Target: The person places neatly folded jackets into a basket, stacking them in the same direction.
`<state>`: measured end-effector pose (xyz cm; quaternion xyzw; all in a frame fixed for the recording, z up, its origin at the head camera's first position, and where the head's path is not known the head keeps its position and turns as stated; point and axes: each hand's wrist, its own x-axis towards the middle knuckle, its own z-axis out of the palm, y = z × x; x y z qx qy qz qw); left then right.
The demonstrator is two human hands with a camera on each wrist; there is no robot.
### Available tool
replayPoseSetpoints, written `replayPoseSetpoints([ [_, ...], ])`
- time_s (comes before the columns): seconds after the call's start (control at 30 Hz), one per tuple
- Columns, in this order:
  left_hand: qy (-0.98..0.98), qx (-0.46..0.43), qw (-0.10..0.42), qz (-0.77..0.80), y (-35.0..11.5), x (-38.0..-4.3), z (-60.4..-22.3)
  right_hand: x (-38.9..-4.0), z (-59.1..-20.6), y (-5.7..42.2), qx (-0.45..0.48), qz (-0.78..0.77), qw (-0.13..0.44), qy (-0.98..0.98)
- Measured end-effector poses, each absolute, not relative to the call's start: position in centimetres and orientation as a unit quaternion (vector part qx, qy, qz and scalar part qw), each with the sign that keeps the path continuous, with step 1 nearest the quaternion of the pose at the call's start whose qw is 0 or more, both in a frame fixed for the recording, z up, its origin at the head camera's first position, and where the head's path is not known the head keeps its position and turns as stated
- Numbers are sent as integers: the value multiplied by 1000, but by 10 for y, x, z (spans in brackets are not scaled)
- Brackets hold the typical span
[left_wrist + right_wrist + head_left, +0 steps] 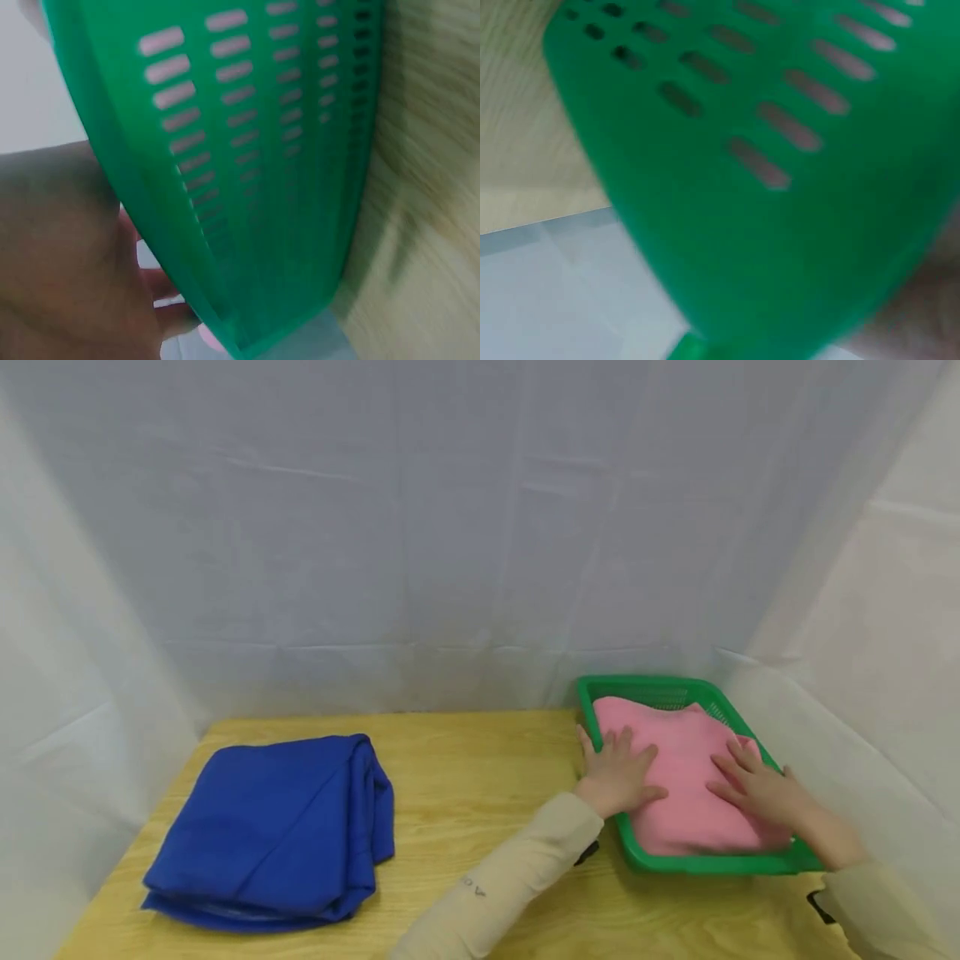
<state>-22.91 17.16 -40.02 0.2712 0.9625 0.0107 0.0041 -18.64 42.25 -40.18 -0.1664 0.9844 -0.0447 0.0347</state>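
A folded pink cloth (686, 777) lies inside a green plastic basket (720, 865) at the right of the table. My left hand (618, 772) rests on the cloth's left side with its fingers spread, its wrist over the basket's rim. On the cloth's right side lies my right hand (765, 789), fingers also spread. The left wrist view shows the slotted basket wall (247, 172) close up, with part of the left hand (75, 255) beyond the rim. In the right wrist view the basket wall (705, 195) hides most of the right hand.
A folded blue cloth (262, 827) lies on the left of the wooden table (480, 777). White sheeting (450, 527) hangs behind the table and along both sides, close to the basket on the right.
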Motion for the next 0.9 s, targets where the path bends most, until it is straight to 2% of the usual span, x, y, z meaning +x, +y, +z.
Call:
replayPoseSetpoints([
  [0.23, 962, 272, 8, -35, 167, -228, -400, -189, -420, 433, -174, -213, 66, 959],
  [0.63, 968, 241, -18, -72, 163, -223, -404, -204, -426, 435, -247, -263, 36, 932],
  [0.9, 967, 240, -25, -79, 163, -225, -406, -208, -430, 433, -234, -296, 49, 925],
])
